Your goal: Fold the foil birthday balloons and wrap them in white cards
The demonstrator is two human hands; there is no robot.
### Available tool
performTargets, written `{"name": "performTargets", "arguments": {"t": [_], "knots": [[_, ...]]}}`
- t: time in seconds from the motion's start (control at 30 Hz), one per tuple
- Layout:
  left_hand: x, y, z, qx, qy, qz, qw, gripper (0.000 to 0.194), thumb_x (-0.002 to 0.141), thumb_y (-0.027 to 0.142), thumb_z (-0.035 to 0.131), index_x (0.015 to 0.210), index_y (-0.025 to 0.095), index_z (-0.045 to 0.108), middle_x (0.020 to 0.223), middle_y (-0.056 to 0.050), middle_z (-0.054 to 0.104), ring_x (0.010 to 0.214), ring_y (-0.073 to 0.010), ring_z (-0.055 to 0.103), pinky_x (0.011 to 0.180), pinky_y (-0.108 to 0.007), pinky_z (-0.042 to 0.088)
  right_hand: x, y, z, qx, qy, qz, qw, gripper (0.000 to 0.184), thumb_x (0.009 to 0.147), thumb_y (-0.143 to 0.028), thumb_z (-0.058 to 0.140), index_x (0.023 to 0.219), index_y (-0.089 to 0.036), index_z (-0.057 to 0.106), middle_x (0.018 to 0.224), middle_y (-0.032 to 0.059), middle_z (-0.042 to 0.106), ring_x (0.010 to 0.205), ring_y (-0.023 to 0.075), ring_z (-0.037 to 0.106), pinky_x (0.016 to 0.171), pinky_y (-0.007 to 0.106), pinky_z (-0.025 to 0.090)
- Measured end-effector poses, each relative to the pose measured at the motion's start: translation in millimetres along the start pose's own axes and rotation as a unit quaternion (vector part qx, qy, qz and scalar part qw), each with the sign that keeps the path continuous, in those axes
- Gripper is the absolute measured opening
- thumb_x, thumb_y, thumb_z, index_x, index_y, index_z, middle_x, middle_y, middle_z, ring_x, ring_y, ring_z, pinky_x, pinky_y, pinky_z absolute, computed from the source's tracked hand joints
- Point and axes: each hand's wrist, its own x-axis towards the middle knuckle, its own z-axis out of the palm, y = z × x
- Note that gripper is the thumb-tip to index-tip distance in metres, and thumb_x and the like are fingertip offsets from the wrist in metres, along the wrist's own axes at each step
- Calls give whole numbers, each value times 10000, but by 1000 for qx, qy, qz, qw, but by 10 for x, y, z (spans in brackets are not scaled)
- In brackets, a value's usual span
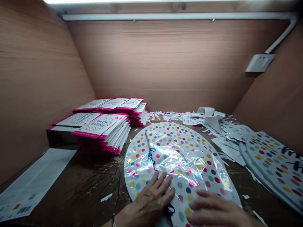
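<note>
A flat, shiny polka-dot foil balloon (pixel 180 167) lies before me, one part folded over on a larger round dotted one (pixel 137 157). Dark blue lettering shows in places along the fold. My left hand (pixel 151 197) rests palm down on the folded film, its fingers spread. My right hand (pixel 216 208), blurred, is over the lower right part of the film with its fingers stretched out. I cannot tell whether it touches the film. No object shows in either hand.
Stacks of pink-and-white "happy birthday" packets (pixel 101 124) stand at the back left. A flat white sleeve (pixel 35 183) lies at the left. More dotted balloons (pixel 276 164) are piled at the right. Paper strips (pixel 213 118) and scraps litter the back, below a wall socket (pixel 260 63).
</note>
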Motion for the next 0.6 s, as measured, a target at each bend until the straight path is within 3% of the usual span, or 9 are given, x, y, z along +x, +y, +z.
{"name": "performTargets", "arguments": {"t": [0.03, 0.1, 0.23, 0.33, 0.4, 0.47, 0.53, 0.6], "knots": [[-3, -18, -31, -5, -6, 4, 1000, 371, 915, 207, 394, 1285, 188, 416, 1408, -124, 343, 1313, -309, 276, 1064, -508, 247, 149, 75, -134, 0, -17, -21, 1000, 372, 898, -422, 438, 1265, -385, 483, 1281, 19, 525, 1222, 241, 425, 1049, 475, 277], [-25, -39, -85, -12, -15, 7, 1000, 362, 914, 190, 396, 1275, 183, 430, 1388, -121, 377, 1303, -299, 301, 1063, -493, 257, 390, 381, -307, -24, -41, 14, 999, 456, 890, -443, 450, 1326, -309, 425, 1389, 53, 392, 1300, 259, 295, 1060, 517, 205], [-100, -39, -117, -27, 1, 6, 1000, 364, 921, 209, 389, 1282, 166, 418, 1408, -118, 348, 1318, -280, 274, 1094, -452, 208, 508, 1081, -253, -63, -60, 114, 990, 443, 924, -402, 388, 1349, -281, 385, 1421, 59, 333, 1337, 250, 197, 1069, 531, 155], [-115, -36, -67, -71, 22, 35, 997, 367, 910, 239, 424, 1266, 149, 430, 1411, -139, 334, 1321, -283, 264, 1112, -442, 147, 410, 1269, -136, -55, -52, 133, 988, 463, 917, -433, 393, 1359, -299, 359, 1453, 23, 261, 1353, 249, 131, 1086, 532, 78], [-71, -64, -34, -165, 29, 39, 985, 324, 895, 235, 450, 1202, 141, 491, 1347, -145, 423, 1272, -288, 348, 1095, -430, 199, 358, 1280, -138, 0, -46, 143, 989, 446, 909, -468, 386, 1322, -303, 427, 1444, 6, 284, 1354, 258, 122, 1091, 526, 26], [32, -146, -28, -346, 47, -84, 933, 233, 889, 250, 455, 1046, 137, 584, 1162, -114, 576, 1125, -274, 499, 1007, -373, 350, 333, 1298, -200, 109, -28, 180, 977, 453, 900, -521, 359, 1269, -303, 504, 1424, -6, 328, 1350, 266, 145, 1099, 503, 15], [194, -296, -48, -500, 76, -283, 815, 249, 897, 292, 424, 859, 125, 605, 890, -75, 638, 904, -232, 596, 832, -306, 467, 318, 1364, -286, 268, 21, 236, 934, 491, 887, -562, 338, 1218, -279, 565, 1379, 12, 409, 1321, 270, 245, 1108, 468, 98], [384, -493, -74, -559, 87, -430, 704, 328, 919, 344, 355, 802, 114, 558, 686, -56, 589, 705, -207, 611, 661, -299, 502, 300, 1461, -359, 427, 89, 280, 855, 542, 872, -589, 338, 1208, -234, 573, 1315, 57, 490, 1256, 273, 375, 1085, 441, 238]]}}
